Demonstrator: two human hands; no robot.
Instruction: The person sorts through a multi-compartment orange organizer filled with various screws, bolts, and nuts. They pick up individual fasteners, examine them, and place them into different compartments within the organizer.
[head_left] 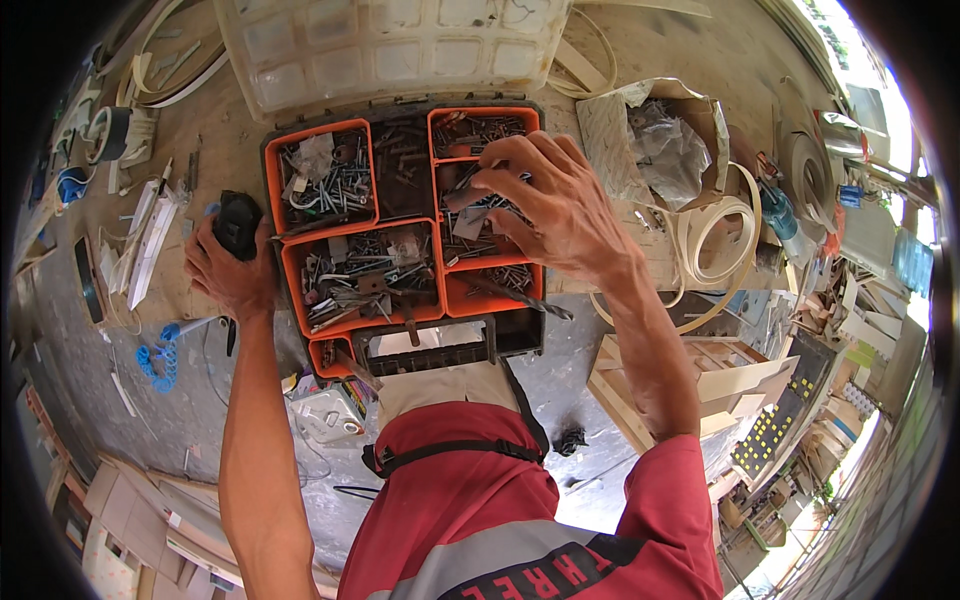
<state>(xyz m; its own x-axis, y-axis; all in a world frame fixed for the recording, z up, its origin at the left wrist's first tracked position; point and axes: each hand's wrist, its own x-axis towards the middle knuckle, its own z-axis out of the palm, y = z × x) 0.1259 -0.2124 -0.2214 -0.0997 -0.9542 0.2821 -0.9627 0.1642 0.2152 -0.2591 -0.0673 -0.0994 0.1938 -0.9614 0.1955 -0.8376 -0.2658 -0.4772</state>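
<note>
A black toolbox organiser [520, 335] with orange bins lies open on the workbench in front of me. My right hand [565, 205] hovers over its right-hand bins, fingers curled and spread apart, partly covering the screws and metal pieces there. A short greyish piece [465, 198] shows by its fingertips; no grip on it is visible. Left of the organiser, my left hand [235, 270] rests on the bench, thumb and fingers around a black rounded object [238, 225] whose kind I cannot make out. Mixed screws [365, 265] fill the left bins. A drill bit [520, 297] lies across the front right bin.
The translucent lid [390, 50] stands beyond the organiser. At right are a paper bag [600, 140] with clear plastic, coiled edging strips [722, 240] and a teal tool [785, 220]. White strips [150, 245] lie at left. Below the bench sits a wooden frame [690, 390].
</note>
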